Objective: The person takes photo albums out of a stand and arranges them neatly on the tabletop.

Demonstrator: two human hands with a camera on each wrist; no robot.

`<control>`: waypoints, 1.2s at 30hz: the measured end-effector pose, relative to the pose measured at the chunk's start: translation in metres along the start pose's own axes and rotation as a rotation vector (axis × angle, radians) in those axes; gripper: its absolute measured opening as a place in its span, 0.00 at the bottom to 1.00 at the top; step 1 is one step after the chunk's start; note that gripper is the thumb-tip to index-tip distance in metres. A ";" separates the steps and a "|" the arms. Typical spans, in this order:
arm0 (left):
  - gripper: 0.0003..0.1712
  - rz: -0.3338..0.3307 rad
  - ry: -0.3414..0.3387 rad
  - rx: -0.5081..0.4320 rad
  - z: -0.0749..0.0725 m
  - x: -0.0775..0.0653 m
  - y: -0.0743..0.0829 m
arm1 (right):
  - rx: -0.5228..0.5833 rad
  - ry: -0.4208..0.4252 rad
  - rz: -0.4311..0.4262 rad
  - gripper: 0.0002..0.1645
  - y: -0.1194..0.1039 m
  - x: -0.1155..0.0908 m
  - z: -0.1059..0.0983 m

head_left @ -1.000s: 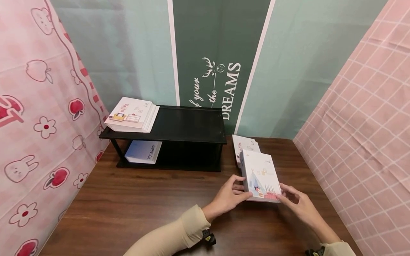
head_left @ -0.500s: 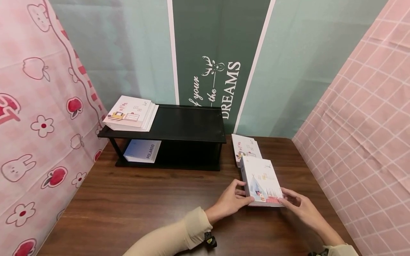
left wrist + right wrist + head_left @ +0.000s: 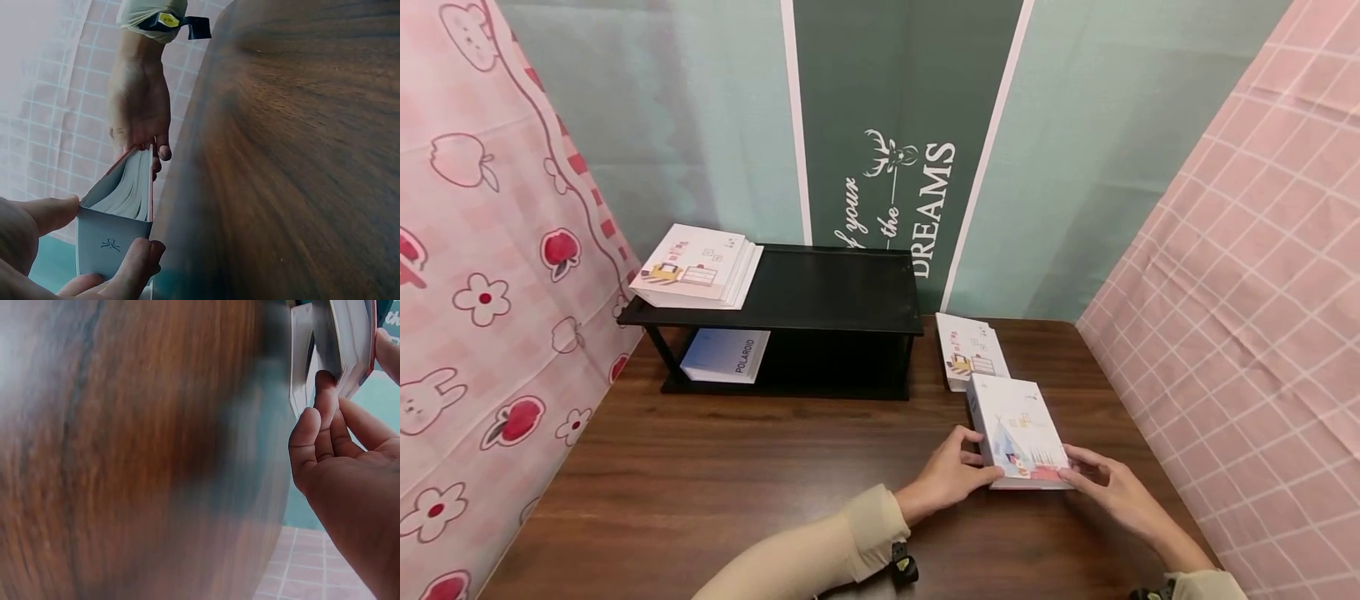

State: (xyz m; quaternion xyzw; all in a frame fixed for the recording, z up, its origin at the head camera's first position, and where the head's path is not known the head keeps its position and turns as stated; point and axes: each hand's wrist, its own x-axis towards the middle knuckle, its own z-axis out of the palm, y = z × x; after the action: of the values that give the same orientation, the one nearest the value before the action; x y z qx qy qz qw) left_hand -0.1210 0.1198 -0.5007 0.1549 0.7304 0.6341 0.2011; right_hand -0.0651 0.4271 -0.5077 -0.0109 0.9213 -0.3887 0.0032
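A thick white book (image 3: 1018,417) with a blue tent drawn on its cover is held between both hands at the right of the table. My left hand (image 3: 951,473) grips its left, spine side, thumb at the near corner. At the opposite side, the right hand (image 3: 1116,496) pinches the near right corner. The left wrist view shows the book's spine (image 3: 112,240) between thumb and fingers, with loose pages inside the covers. In the right wrist view, fingers of the right hand (image 3: 356,481) curl under the lower cover. Another white book (image 3: 970,346) lies just beyond.
A black two-tier rack (image 3: 827,287) stands at the back left. Several white books (image 3: 688,267) are stacked on its top tier. A blue book marked POLAROID (image 3: 724,354) lies on the lower tier. Cloth backdrops (image 3: 1247,275) enclose the brown table (image 3: 737,467).
Both hands have drawn the tent book a little nearer to me, exposing more of the white book beyond it. Their hold looks the same. The head view has shifted slightly right.
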 end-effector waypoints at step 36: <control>0.27 -0.019 0.049 0.121 0.027 0.028 -0.006 | -0.055 0.002 -0.015 0.30 0.036 0.015 -0.018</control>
State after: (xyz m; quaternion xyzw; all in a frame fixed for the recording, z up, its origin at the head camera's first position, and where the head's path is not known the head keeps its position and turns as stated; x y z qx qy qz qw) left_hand -0.1321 0.1558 -0.5120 0.1444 0.7734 0.5906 0.1795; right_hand -0.0812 0.4644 -0.5208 -0.0175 0.9315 -0.3633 -0.0012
